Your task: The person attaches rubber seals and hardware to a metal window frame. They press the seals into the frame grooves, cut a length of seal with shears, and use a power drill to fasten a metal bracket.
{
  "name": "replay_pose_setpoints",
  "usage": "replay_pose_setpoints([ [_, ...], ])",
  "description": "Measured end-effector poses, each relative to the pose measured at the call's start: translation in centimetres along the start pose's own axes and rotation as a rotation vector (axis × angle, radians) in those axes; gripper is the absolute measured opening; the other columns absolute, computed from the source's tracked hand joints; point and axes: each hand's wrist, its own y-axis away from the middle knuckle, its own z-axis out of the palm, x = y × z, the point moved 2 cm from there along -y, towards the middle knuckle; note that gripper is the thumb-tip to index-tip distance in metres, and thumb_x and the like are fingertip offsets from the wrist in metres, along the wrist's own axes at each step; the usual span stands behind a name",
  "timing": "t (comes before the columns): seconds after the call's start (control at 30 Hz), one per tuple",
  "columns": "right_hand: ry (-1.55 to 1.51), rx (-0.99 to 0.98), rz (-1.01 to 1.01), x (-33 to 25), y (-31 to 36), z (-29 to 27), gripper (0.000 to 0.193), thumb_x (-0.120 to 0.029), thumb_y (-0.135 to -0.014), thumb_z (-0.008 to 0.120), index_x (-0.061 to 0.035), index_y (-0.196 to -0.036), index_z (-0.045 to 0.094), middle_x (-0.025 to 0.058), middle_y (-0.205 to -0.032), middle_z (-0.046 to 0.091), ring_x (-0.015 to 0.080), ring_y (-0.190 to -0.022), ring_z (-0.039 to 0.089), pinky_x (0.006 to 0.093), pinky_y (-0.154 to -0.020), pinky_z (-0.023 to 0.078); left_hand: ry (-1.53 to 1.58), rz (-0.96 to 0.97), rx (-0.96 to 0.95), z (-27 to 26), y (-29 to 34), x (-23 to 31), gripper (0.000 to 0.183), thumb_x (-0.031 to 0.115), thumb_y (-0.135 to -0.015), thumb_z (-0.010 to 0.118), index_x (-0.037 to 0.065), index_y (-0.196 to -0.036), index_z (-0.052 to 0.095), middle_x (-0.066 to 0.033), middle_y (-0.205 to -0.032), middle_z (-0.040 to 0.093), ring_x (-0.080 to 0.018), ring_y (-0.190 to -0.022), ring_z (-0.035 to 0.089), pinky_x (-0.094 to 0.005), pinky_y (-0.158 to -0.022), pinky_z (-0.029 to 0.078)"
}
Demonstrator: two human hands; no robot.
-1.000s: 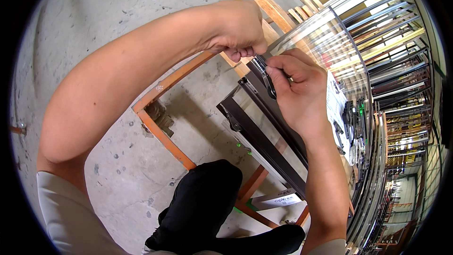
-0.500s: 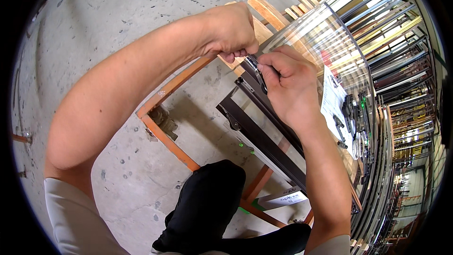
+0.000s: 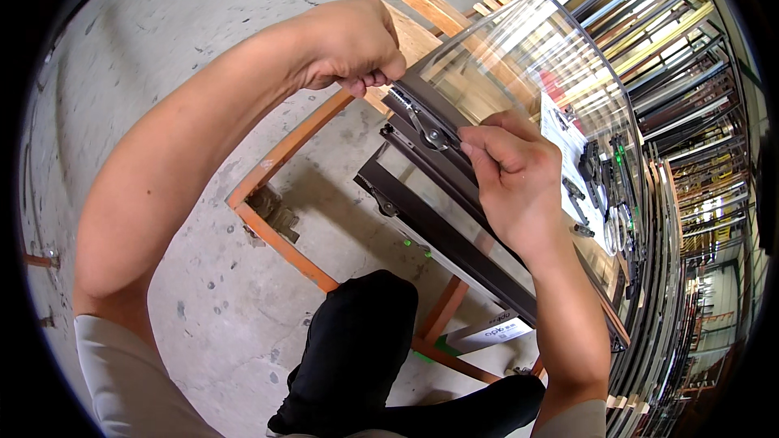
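A window sash (image 3: 479,182) with a dark brown frame and clear glass slants across the wooden bench. On its near end sits a metal fitting (image 3: 437,139) with a round disc, a silver arm and a ribbed piece by the corner. My left hand (image 3: 357,40) is curled in at that corner, fingertips tucked under; what it grips is hidden. Just right of the disc, my right hand (image 3: 519,178) pinches thumb and forefinger together against the frame edge. Anything between those fingertips is too small to make out. Lower down lies a second dark frame (image 3: 446,235) with a similar fitting.
Orange-brown trestle legs (image 3: 284,150) stand on the grey concrete floor (image 3: 227,300). On the right, a white sheet (image 3: 560,138) and several black fittings (image 3: 596,174) lie by the glass. Racks of long profiles (image 3: 682,65) fill the far right. My knee (image 3: 365,316) is close below.
My right hand has moved down and right, uncovering the disc and arm of the fitting. My left hand has shifted left, staying curled at the frame's corner. The view has shifted slightly.
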Motion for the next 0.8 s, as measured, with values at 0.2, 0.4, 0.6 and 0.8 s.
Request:
replay_pose_setpoints([
  [0.2,0.017,-0.042,0.058,0.9,2.7,-2.5,0.012,0.005,-0.079,0.072,-0.0012,-0.089,0.071,0.0120,-0.083,0.064,0.0306,-0.080,0.064,0.0375,-0.069,0.052,0.019,-0.005,0.003,0.1,0.4,0.4,0.008,0.000,-0.070,0.067,-0.008,-0.072,0.066,-0.0080,-0.062,0.059,-0.0127,-0.049,0.055,-0.0263,-0.044,0.048],
  [0.4,0.013,-0.031,0.081,2.1,5.8,-5.3,0.017,0.009,-0.077,0.072,-0.0013,-0.090,0.071,0.0120,-0.085,0.065,0.0305,-0.081,0.065,0.0364,-0.070,0.053,-0.017,-0.005,0.020,0.5,0.6,1.0,0.009,0.001,-0.071,0.068,-0.008,-0.072,0.066,-0.0076,-0.060,0.059,-0.0129,-0.048,0.055,-0.0264,-0.043,0.048],
  [0.6,-0.001,-0.019,0.064,3.5,9.1,-8.3,0.020,0.011,-0.076,0.071,-0.0007,-0.091,0.071,0.0131,-0.085,0.064,0.0316,-0.081,0.065,0.0366,-0.069,0.053,-0.057,-0.011,0.032,0.6,0.8,1.4,0.009,0.001,-0.071,0.067,-0.008,-0.071,0.065,-0.0074,-0.059,0.058,-0.0124,-0.045,0.054,-0.0259,-0.040,0.046],
  [0.8,-0.030,-0.020,0.108,4.9,12.7,-11.4,0.022,0.013,-0.074,0.070,0.0003,-0.091,0.071,0.0133,-0.085,0.064,0.0322,-0.080,0.065,0.0370,-0.069,0.053,-0.086,-0.035,0.023,0.6,0.4,1.2,0.007,0.000,-0.072,0.067,-0.006,-0.070,0.065,-0.0071,-0.059,0.059,-0.0118,-0.045,0.054,-0.0246,-0.038,0.047],
])
